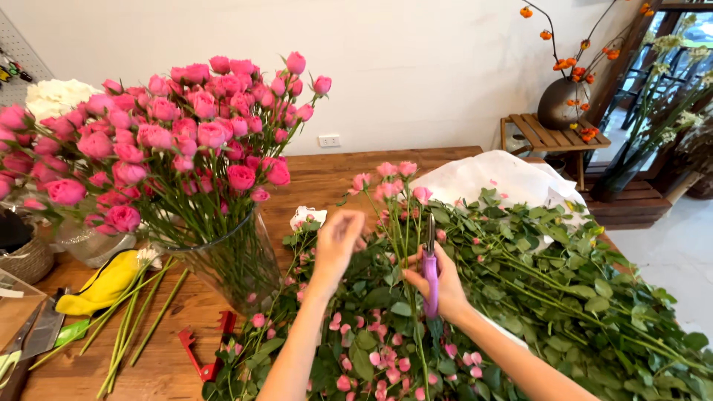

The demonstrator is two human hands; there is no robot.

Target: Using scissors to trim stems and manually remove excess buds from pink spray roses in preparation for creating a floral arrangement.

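Vase (223, 267): clear glass, left of centre on the wooden table (327, 174), already packed with a dense head of pink spray roses (156, 126); judged the finished share of the work.
Cut stems (137, 312): bare green offcuts lying beside the vase, near a yellow glove (104, 286) and a red tool (204, 353).
Left hand (338, 241): raised over the pile, fingers loosely curled, blurred (cannot tell whether it pinches anything).
Rose stem (405, 223): upright between the hands, pink buds at top, held by the right hand.
Right hand (438, 282): closed around the stem and purple-handled snips (430, 271), blades pointing up.
Remaining pile (564, 289): large heap of leafy stems on white paper (490, 178), right side; judged plenty still unprocessed.
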